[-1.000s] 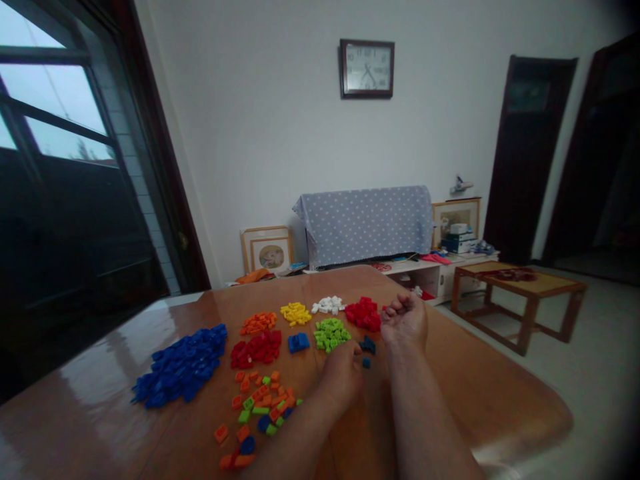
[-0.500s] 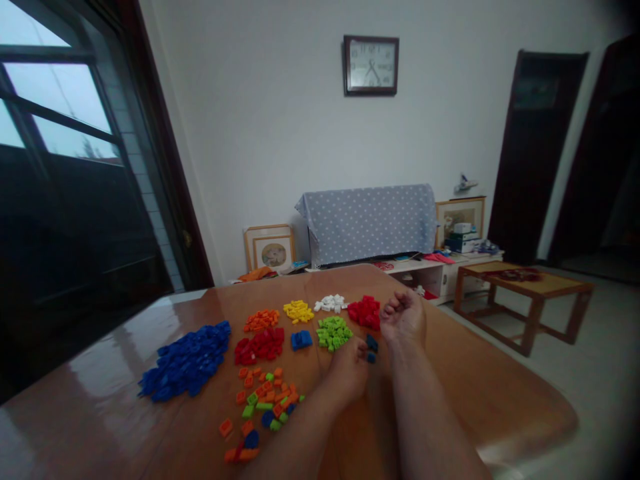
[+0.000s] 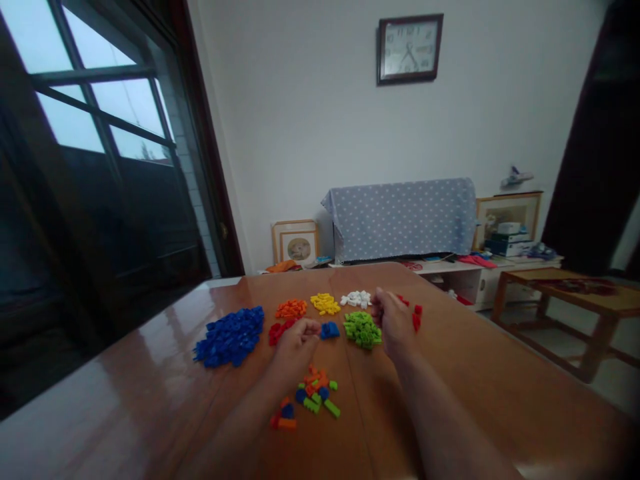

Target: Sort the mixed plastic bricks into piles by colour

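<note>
My left hand (image 3: pixel 299 343) is over the near edge of a red brick pile (image 3: pixel 278 331), fingers curled and tips pinched together, just left of a few blue bricks (image 3: pixel 330 330). Whatever it may hold is too small to make out. My right hand (image 3: pixel 396 321) is closed at the right edge of the light green brick pile (image 3: pixel 363 331), partly covering more red bricks (image 3: pixel 417 317); its grip is hidden. Nearer to me, a loose mix of orange, green and blue bricks (image 3: pixel 317 390) lies between my forearms.
A large blue brick pile (image 3: pixel 230 337) spreads at the left of the wooden table (image 3: pixel 150 400). Orange (image 3: pixel 291 308), yellow (image 3: pixel 325 304) and white (image 3: pixel 356 299) piles line the back. Beyond stand a cloth-covered object (image 3: pixel 403 220) and a low wooden table (image 3: pixel 575 293).
The view has swung left, so everything appears farther right. My left hand has gone from beside the green pile to the left red pile. My right hand has shifted left towards the green pile.
</note>
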The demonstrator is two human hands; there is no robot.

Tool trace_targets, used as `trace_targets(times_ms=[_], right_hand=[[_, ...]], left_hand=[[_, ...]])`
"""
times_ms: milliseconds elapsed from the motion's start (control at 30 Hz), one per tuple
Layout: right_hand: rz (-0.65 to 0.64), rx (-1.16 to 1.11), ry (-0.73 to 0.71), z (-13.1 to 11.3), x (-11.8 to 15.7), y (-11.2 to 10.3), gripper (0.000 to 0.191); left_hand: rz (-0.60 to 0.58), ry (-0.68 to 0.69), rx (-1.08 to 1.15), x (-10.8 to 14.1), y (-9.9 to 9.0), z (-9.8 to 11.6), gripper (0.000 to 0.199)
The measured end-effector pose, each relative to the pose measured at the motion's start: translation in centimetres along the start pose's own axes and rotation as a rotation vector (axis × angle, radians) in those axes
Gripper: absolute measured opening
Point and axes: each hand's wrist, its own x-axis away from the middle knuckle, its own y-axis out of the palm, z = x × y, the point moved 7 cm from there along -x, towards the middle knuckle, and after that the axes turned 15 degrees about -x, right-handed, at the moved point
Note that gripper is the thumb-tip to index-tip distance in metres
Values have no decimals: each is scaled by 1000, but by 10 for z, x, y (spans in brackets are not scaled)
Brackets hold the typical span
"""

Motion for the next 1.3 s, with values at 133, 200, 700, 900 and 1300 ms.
trace_targets(times_ms=[133,200,700,900,1300], right_hand=[[-240,270,-17,23,19,28,37],[-383,421,-57,35,28,40,37],[-804,1040,29,97,53,44,38],[-844,1149,141,107,57,36,27],[-880,1148,132,109,62,39,23]], left_hand=[[91,-64,-123,20,-43,-35,26],[126,-82,-165,32,-56,-49,27],[-52,-12,-455,57,-56,-76,47],[-41,14,-416,48,-44,-87,42],[30,-8,-355,32,-64,-85,31]])
